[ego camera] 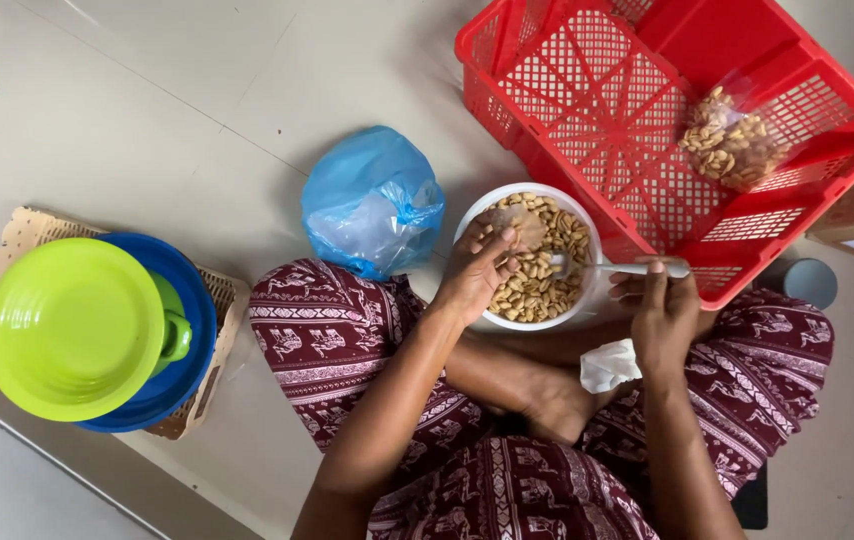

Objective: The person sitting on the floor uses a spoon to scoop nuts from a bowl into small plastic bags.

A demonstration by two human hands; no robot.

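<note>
A person sits cross-legged on a pale floor (197,90), wearing maroon patterned trousers (347,330). A white bowl (587,300) full of peanuts (537,285) rests in front of the crossed legs, near the centre of the view.

The left hand (477,275) lies on the bowl's nine o'clock rim, its fingertips (509,238) pressed together on a small clear plastic bag (525,225) held open above the nuts. The right hand (662,315) sits at the bowl's three o'clock side, thumb and fingers pinching the handle of a metal spoon (607,267); the spoon's head dips into the peanuts near the bowl's right edge.

At one o'clock from the bowl, touching its rim, stands a red plastic basket (597,110), holding a clear bag of packed peanuts (732,140) in its far right part. A blue plastic bag (372,200) lies crumpled at ten o'clock from the bowl, just beside it. A white scrap of tissue or plastic (609,365) rests on the person's leg at five o'clock from the bowl.

Well apart at nine o'clock, a lime-green plate (67,330) and green cup (177,335) are stacked on a blue plate (192,290), all on a woven tray (22,230).
</note>
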